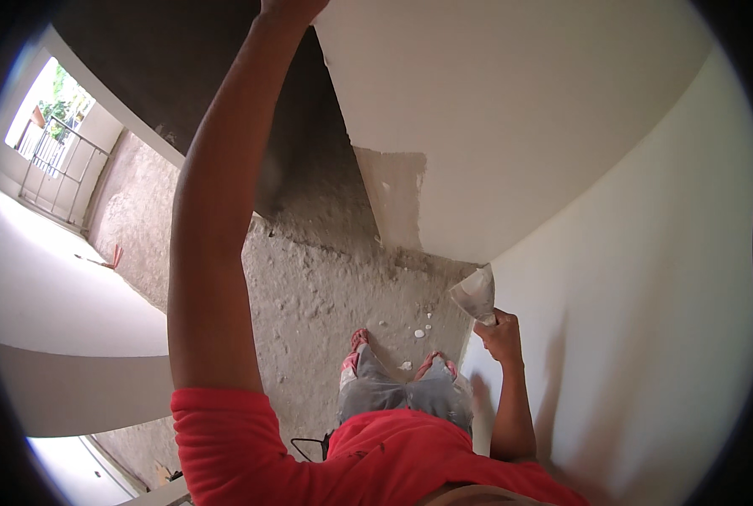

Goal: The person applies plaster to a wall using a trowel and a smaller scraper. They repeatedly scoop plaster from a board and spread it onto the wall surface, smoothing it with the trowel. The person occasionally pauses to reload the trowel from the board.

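Note:
My right hand (501, 337) grips a wide putty knife (475, 295), its blade smeared with pale filler and tilted up and to the left. The knife is close to the corner where two pale walls meet. My left arm stretches far up across the view. Only the wrist end of my left hand (294, 8) shows at the top edge, by the edge of the pale wall (511, 110). Its fingers are cut off, so whatever they touch or hold is hidden. Low on that wall is a greyish, unevenly coated patch (397, 194).
A white wall (621, 295) stands close on my right. The rough concrete floor (309, 295) carries several white blobs (419, 334) near my feet. A dark surface (309, 126) lies beyond my left arm. Far left is a window opening with a metal railing (64, 160).

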Motion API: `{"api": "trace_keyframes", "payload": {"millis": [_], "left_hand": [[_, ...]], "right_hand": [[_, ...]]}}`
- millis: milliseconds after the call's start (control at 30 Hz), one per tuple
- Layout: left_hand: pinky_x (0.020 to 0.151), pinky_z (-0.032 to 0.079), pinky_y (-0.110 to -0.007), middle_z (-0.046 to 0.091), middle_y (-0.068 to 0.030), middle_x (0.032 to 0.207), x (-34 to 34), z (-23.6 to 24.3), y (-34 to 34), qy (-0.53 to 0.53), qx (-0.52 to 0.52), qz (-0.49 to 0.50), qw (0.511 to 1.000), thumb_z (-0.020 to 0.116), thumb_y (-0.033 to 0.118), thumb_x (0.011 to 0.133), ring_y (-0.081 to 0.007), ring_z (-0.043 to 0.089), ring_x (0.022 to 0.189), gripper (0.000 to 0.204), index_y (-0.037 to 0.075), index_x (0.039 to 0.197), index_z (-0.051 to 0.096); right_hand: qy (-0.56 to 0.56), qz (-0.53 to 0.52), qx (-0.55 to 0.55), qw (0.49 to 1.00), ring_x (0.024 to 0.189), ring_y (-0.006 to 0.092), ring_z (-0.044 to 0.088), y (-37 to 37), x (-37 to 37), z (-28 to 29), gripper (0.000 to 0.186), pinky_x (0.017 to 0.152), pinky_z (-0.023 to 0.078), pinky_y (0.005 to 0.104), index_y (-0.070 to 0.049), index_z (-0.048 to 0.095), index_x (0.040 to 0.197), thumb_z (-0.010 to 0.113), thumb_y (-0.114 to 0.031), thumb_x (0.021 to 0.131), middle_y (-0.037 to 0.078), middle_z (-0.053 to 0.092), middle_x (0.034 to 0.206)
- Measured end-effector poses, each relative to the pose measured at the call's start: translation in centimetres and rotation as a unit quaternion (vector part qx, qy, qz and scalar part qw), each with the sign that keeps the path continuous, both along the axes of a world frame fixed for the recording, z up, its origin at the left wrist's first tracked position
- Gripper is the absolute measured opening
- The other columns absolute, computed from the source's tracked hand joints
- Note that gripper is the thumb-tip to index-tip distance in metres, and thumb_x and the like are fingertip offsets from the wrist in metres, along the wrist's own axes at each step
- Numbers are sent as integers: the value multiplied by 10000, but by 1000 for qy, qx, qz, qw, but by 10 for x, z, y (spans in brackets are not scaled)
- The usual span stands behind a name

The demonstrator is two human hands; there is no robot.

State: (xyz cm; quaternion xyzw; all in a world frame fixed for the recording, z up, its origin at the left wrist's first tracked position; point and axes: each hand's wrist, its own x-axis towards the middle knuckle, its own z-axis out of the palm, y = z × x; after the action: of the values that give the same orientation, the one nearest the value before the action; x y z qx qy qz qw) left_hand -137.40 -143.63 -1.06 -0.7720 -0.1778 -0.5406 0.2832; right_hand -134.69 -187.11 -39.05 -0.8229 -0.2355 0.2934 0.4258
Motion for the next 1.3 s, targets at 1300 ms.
{"api": "trace_keyframes", "payload": {"millis": [1300], "left_hand": [[1093,217,-660,470,-135,1428,58,-41,-27,-7,-5,-28,1000,525,-64,815,-399,408,1316,665,161,1433,424]], "right_hand": [[21,-72,-50,996,701,303,684,-28,-23,-77,344,669,519,380,52,685,880,674,-204,650,212,694,787]]}}
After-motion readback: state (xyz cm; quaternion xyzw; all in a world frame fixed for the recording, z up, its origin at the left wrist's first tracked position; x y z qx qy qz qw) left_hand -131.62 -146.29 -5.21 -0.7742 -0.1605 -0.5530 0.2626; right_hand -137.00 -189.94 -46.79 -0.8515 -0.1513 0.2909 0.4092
